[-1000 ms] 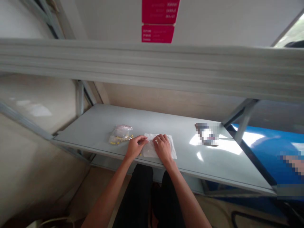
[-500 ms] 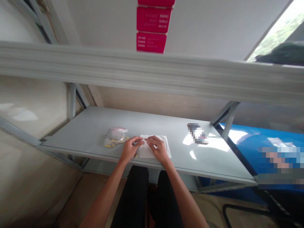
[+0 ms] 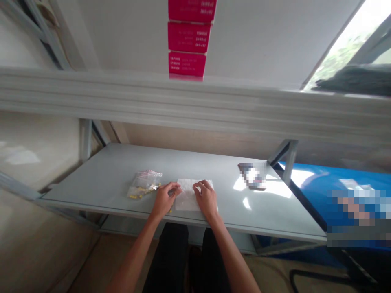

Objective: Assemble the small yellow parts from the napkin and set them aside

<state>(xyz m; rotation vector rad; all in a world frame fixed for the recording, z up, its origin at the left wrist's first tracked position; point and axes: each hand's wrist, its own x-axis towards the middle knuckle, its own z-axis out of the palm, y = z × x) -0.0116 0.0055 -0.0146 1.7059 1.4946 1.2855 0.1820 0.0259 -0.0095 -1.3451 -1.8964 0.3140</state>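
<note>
My left hand (image 3: 163,199) sits at the left edge of a white paper napkin (image 3: 191,201), its fingertips curled toward the sheet. My right hand (image 3: 206,198) rests with its fingers on the napkin's right part. The sheet lies flat on a pale grey metal shelf (image 3: 100,183). Left of my hands lies a clear zip bag (image 3: 143,184) holding small yellow pieces. A small yellow piece (image 3: 170,211) shows just below my left hand. I cannot tell whether my fingers pinch anything.
A pixelated object (image 3: 252,176) lies on the shelf to the right. The beam of an upper shelf (image 3: 183,106) crosses above, with red labels (image 3: 187,51) beyond it. A blue surface (image 3: 305,183) lies past the right uprights. My dark-trousered legs are below the shelf edge.
My hands have drawn slightly apart, with the fingertips no longer nearly meeting over the napkin. The whole scene has shifted lower and left in the view.
</note>
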